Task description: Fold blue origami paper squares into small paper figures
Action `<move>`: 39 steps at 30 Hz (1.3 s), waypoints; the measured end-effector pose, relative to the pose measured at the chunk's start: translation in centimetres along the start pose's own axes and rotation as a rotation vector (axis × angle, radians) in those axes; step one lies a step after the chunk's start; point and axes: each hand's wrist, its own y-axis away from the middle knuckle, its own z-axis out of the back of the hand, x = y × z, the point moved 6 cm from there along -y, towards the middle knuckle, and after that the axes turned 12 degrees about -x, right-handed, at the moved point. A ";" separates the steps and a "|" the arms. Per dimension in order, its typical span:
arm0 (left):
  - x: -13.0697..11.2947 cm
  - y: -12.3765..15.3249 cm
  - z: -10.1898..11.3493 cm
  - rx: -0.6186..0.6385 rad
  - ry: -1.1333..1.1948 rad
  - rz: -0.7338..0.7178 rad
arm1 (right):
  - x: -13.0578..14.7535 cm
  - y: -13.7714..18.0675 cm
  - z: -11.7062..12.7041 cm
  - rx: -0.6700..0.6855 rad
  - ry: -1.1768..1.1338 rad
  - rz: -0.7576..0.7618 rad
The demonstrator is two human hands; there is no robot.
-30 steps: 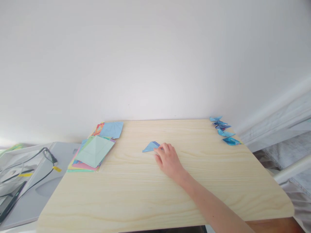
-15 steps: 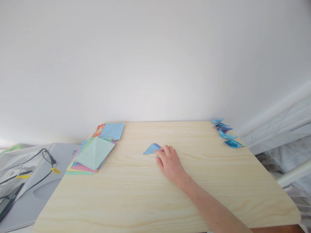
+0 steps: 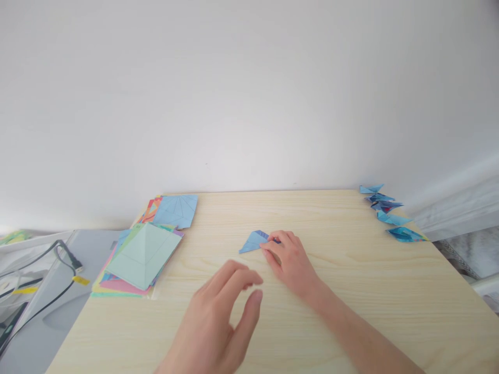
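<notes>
A small folded piece of blue origami paper (image 3: pixel 253 242) lies near the middle of the wooden table, with creases and a darker strip along its upper edge. My right hand (image 3: pixel 287 257) pinches its right end between thumb and fingers, covering that end. Closer to me, my left hand (image 3: pixel 222 306) hangs in front of the paper with thumb and fingers curved apart. It holds nothing and does not touch the paper.
On the table's (image 3: pixel 175 327) left side lies a stack of coloured paper sheets (image 3: pixel 144 254), with a creased blue sheet (image 3: pixel 177 209) behind it. Several folded blue paper figures (image 3: pixel 393 218) line the right edge. Cables (image 3: pixel 64 259) lie left of the table; a white wall (image 3: pixel 249 104) rises behind.
My left hand has come into view from below. My right hand keeps its pinch on the blue paper. The whole view has shifted slightly, bringing the table closer.
</notes>
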 end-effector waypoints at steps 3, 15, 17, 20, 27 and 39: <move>-0.8 -6.3 -2.3 0.051 -0.218 -0.051 | -1.1 -0.5 0.5 -0.047 -0.022 -0.025; 4.5 -9.2 -7.8 0.089 -0.147 0.120 | -3.6 -0.6 1.2 -0.111 0.050 -0.232; 5.1 -9.2 -7.5 0.071 -0.028 0.140 | -3.8 -0.7 1.2 -0.096 0.013 -0.229; 5.4 -9.3 -7.1 0.065 0.120 0.139 | -3.7 -0.8 1.4 -0.097 -0.121 -0.220; 6.0 -9.4 -6.6 0.137 0.402 0.327 | -3.1 -0.9 1.7 -0.097 -0.265 -0.222; 4.8 -9.4 -4.4 -0.027 0.285 -0.031 | -2.0 -0.5 2.4 -0.263 -0.347 -0.139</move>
